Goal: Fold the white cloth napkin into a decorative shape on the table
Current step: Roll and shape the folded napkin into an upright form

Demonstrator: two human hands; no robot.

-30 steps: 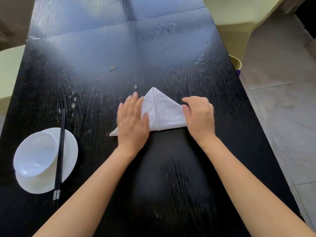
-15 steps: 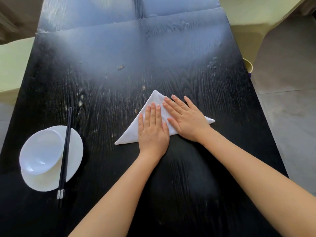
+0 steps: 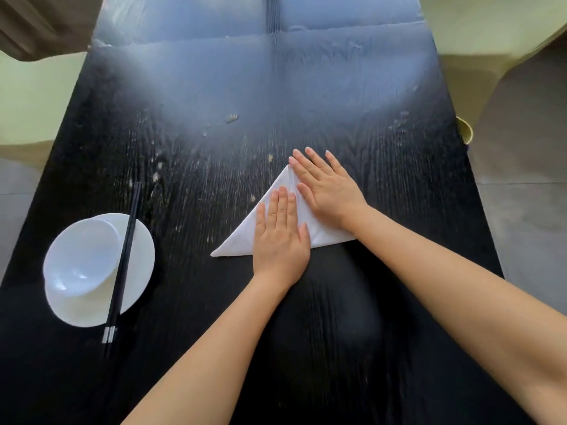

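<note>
White cloth napkin [image 3: 242,240] lay triangular on the worktop [image 3: 184,148] because your left hand [image 3: 280,240] and right hand [image 3: 328,194], grip flat and gripping nothing, pressed its creases.

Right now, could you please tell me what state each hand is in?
Left hand: open, flat, palm down on the napkin, holding nothing.
Right hand: open, flat, pressing the napkin's right side, holding nothing.

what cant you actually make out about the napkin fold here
- Head view: both the left hand and right hand lie flat on the napkin, hiding its centre crease and layers.
- Its right corner sits under the right wrist.
- Its tip is partly under fingertips.
</note>
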